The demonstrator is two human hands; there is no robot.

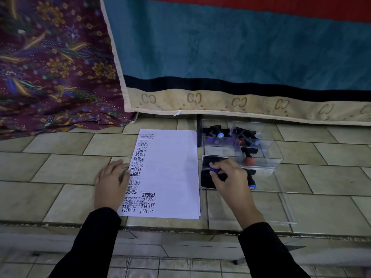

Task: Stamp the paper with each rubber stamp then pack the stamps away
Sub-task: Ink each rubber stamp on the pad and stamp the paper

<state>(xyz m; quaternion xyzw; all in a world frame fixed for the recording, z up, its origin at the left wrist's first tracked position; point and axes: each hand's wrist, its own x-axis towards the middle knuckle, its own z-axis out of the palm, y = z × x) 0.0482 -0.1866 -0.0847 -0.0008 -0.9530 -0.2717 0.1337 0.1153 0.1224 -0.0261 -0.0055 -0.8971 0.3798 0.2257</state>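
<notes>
— What is the right hand (pixel 228 177) doing?
— Its fingers (pixel 215 178) are curling round a blue-knobbed rubber stamp (pixel 214 169), holding it over the open black ink pad (pixel 205 180), just right of the white sheet of paper (pixel 172 173).
— And the left hand (pixel 111 181)?
— It is lying flat, fingers straight, pressing the paper's left edge onto the tiled floor (pixel 60 169). More stamps are sitting in the clear plastic box (pixel 261 155) beyond the pad; a blue-capped black stamp (pixel 251 181) is lying right of the hand.
</notes>
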